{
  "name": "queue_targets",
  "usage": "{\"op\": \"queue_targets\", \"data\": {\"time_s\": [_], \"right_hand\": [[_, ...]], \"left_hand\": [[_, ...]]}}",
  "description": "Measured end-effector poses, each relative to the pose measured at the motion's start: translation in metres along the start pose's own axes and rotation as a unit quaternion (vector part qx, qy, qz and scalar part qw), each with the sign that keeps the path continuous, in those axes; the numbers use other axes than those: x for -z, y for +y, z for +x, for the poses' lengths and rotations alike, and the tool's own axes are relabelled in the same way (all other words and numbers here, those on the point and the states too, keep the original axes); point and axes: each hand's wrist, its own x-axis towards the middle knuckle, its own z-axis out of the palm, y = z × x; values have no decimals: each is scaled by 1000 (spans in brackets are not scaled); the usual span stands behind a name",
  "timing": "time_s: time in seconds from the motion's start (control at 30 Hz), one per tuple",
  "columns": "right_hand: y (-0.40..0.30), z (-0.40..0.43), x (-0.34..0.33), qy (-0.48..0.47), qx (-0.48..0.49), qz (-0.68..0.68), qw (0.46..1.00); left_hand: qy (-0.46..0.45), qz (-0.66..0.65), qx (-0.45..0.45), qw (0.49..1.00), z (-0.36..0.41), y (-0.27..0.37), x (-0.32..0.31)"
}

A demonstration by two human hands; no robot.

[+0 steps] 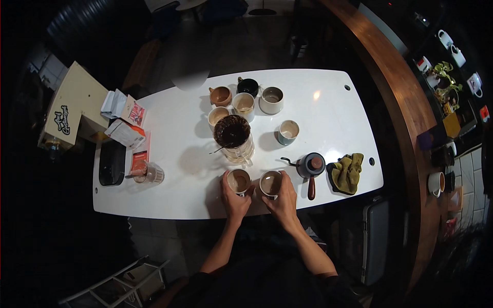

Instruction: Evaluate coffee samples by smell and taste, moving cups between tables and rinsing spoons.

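Observation:
My left hand (235, 202) is wrapped around a ceramic cup (238, 181) at the near edge of the white table (177, 200). Beside it, my right hand (283, 200) grips a second ceramic cup (270, 183). Both cups stand upright, a small gap apart, with some liquid inside. Just beyond them is a glass coffee server (240, 152), topped by a dripper with dark wet coffee grounds (232, 131). Several cups cluster behind it, among them a brown cup (220, 96), a black cup (247, 87) and a grey cup (272, 100). Another cup (288, 132) stands apart to the right.
Right of my hands are a gooseneck kettle (311, 165) with a wooden handle and a crumpled green cloth (345, 173). To the left lie a ribbed glass (154, 173), a black tray (111, 165) and coffee bags (125, 133). A wooden counter (416, 127) runs along the right.

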Motion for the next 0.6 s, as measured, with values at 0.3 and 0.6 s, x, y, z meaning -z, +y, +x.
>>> {"op": "queue_targets", "data": {"time_s": [0.3,0.6], "right_hand": [[-35,-27,128,60,59,76,994],[18,-87,280,316,-29,0,948]], "left_hand": [[-153,-170,-65,971,6,92,44],[-386,-307,-179,851,-34,257,-51]]}}
